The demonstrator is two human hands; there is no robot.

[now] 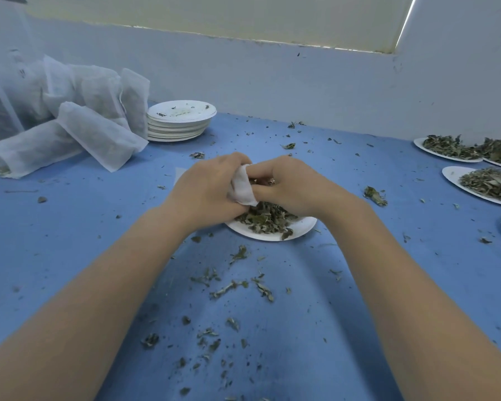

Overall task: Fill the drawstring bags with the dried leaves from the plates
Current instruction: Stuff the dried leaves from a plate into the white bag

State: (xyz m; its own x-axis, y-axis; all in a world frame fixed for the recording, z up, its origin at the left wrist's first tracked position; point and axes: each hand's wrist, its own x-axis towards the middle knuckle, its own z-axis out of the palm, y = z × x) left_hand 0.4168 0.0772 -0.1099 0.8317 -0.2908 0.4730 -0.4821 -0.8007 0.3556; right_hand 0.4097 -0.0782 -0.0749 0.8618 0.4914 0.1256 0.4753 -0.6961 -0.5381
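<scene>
A white paper plate (302, 227) with a heap of dried leaves (265, 217) lies in the middle of the blue table. Both my hands hover over it, close together. My left hand (207, 188) grips a small white drawstring bag (242, 186), bunched up between the two hands. My right hand (289, 185) has its fingers curled at the bag's mouth, pinching leaves there; the fingertips are hidden. Most of the bag is covered by my hands.
Several filled white bags (96, 134) lie piled at the far left. A stack of used plates (181, 120) stands behind them. Plates heaped with leaves (489, 183) line the right edge. Loose leaf bits (232, 287) litter the table (70, 227); a wall runs along the back.
</scene>
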